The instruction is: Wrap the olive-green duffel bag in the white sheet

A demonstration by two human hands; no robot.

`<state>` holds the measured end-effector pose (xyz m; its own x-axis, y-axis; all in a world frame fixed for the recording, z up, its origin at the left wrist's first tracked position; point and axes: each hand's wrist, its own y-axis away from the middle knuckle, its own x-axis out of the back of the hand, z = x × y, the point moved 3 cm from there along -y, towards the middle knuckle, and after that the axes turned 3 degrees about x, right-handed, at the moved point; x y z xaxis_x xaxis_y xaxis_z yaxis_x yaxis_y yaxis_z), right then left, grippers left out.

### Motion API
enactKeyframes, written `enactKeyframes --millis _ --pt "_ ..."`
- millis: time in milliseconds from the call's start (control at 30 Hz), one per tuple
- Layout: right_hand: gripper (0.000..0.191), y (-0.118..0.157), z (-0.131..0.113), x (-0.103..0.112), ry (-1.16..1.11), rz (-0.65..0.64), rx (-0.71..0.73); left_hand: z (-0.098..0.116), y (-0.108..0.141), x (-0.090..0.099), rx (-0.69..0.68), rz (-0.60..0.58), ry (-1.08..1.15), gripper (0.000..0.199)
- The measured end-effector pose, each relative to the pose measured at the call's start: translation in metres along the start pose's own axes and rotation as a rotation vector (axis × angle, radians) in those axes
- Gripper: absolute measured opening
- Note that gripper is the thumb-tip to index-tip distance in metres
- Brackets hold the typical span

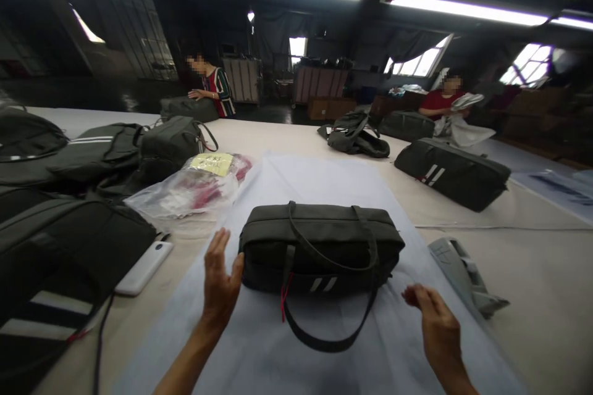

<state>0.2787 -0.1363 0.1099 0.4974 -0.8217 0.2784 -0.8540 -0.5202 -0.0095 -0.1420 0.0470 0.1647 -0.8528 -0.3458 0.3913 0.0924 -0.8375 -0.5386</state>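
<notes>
A dark green duffel bag (319, 241) lies on a white sheet (315, 176) in front of me, its two white stripes facing my side. One carry handle arches against the bag, and the other droops onto the sheet; a thin red cord hangs by the handle. My left hand (221, 281) is upright at the bag's left end, fingers stretched and thumb apart; I cannot tell whether the thumb touches the bag. Off the bag's right end, my right hand (435, 321) is loosely bent with nothing visible in it.
More dark green bags (60, 259) crowd the left, beside a white phone (144, 267) and a clear plastic bag (194, 188) with a yellow label. To the right are a grey plastic tool (467, 278) and another striped bag (454, 173). Two people (217, 86) work across the table.
</notes>
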Motion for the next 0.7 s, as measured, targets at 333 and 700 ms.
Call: enactKeyframes --millis 333,700 --pt "0.06 0.1 -0.009 -0.07 -0.472 -0.802 -0.535 0.111 -0.028 -0.072 -0.556 -0.707 -0.091 0.039" --pt "0.046 0.045 -0.193 -0.06 -0.664 -1.014 -0.439 0.182 -0.081 -0.053 -0.204 -0.742 0.382 0.014"
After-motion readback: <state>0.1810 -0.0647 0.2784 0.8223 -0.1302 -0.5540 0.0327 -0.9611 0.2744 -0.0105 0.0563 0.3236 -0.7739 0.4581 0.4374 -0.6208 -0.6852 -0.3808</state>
